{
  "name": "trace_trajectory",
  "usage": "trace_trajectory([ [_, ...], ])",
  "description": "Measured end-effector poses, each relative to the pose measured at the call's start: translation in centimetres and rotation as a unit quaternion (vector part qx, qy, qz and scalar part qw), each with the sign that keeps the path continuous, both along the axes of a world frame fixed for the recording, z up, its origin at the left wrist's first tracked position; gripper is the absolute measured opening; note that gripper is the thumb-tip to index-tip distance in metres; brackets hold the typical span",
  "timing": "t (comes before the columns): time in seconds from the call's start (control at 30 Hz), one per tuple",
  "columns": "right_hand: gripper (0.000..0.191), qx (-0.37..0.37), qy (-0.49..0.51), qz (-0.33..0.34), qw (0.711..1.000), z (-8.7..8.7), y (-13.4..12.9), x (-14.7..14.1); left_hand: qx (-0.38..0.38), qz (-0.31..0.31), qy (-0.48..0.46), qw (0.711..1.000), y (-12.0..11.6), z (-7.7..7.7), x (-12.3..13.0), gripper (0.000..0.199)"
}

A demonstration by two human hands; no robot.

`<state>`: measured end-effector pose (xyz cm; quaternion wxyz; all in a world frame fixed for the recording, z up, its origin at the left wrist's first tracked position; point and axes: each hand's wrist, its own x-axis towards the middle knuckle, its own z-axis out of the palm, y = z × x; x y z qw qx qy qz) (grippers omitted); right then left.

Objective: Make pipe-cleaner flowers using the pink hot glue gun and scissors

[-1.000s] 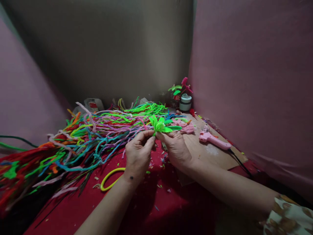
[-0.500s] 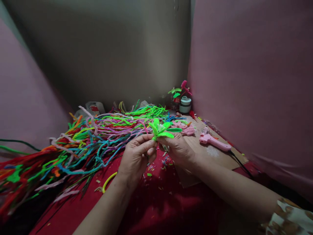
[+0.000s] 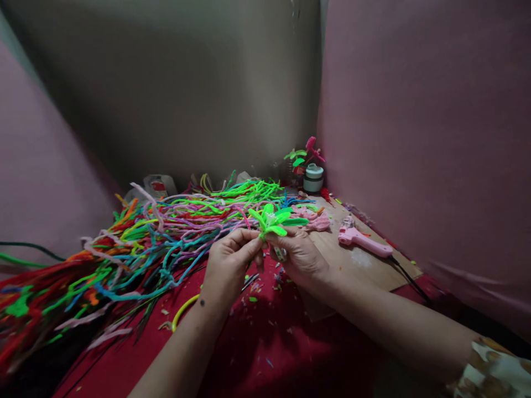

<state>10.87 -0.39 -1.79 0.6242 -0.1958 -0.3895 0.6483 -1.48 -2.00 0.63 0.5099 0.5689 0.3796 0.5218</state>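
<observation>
A bright green fuzzy flower (image 3: 271,220) with several petals and a pale centre is held up over the red cloth. My left hand (image 3: 234,257) pinches its base between thumb and fingertips. From the other side, my right hand (image 3: 298,257) closes its fingers on the flower just under the petals. The two sets of fingertips nearly meet. What lies inside the right fingers is partly hidden, and a ring shows on that hand.
Tangled coloured pipe cleaners (image 3: 178,221) cover the left and back. A pink glue gun (image 3: 365,239) lies on brown cardboard (image 3: 373,273) at right, its cord trailing. Behind stands a pale jar (image 3: 313,179) near small flowers. Scraps dot the red cloth (image 3: 257,342).
The flower has turned and tilted slightly in my fingers, showing its petals at another angle. My right hand's fingers have shifted a little, and its ring now shows.
</observation>
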Motion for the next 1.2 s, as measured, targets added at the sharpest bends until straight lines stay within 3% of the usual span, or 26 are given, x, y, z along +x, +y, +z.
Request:
trace_trajectory([
  [0.1, 0.014, 0.0, 0.012, -0.012, 1.0, 0.1, 0.0, -0.1, 0.164, 0.135, 0.135, 0.968, -0.5, -1.0, 0.5, 0.007],
  [0.2, 0.013, 0.012, 0.007, -0.021, 1.0, 0.2, -0.2, 0.1, 0.268, 0.181, 0.207, 0.924, -0.6, -1.8, 0.7, 0.007],
  [0.43, 0.011, 0.028, -0.004, -0.019, 0.999, 0.5, -0.4, 0.3, 0.292, 0.185, 0.171, 0.923, -0.7, -2.0, 0.9, 0.008],
  [0.53, 0.012, 0.015, 0.017, -0.006, 1.0, 0.7, -0.3, 0.2, 0.251, 0.172, 0.136, 0.943, -0.7, -1.7, 1.1, 0.008],
  [0.67, 0.017, -0.016, 0.026, -0.015, 0.999, 0.9, 0.1, 0.5, 0.089, 0.122, 0.09, 0.984, -0.8, -0.5, 1.1, 0.024],
  [0.77, 0.02, -0.04, 0.032, -0.035, 0.998, 0.9, 0.3, 0.8, 0.015, 0.108, 0.071, 0.991, -0.8, 0.2, 1.0, 0.024],
  [0.9, 0.021, -0.06, 0.045, -0.034, 0.997, 1.0, 0.4, 1.2, 0.015, 0.09, 0.105, 0.99, -0.6, 0.0, 1.0, 0.011],
  [1.2, 0.017, -0.044, 0.033, -0.032, 0.998, 1.1, 0.5, 1.7, -0.023, 0.054, 0.081, 0.995, -0.7, -0.7, 0.7, 0.014],
])
